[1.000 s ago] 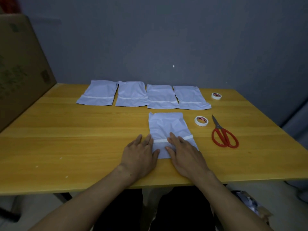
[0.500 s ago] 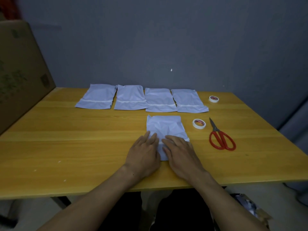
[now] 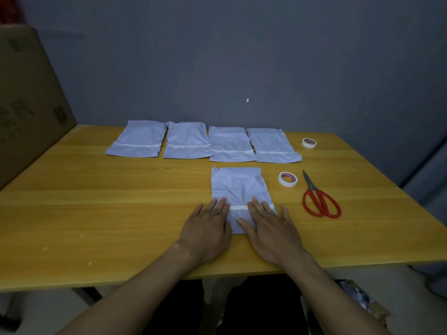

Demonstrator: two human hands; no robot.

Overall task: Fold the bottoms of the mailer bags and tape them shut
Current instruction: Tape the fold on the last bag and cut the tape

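A pale blue mailer bag lies flat in front of me on the wooden table, its near end folded up under a white strip of tape. My left hand lies flat with straight fingers on the bag's left near corner. My right hand presses flat on the right part of the fold, covering most of the tape there. A white tape roll sits just right of the bag, and red-handled scissors lie beyond it.
Several taped mailer bags lie in a row across the far side of the table. A second tape roll rests at the far right. A large cardboard box leans at the left. The grey wall stands behind.
Half a second ago my hands were close together over the middle of the fold; they have slid apart, and the tape strip shows between them again.
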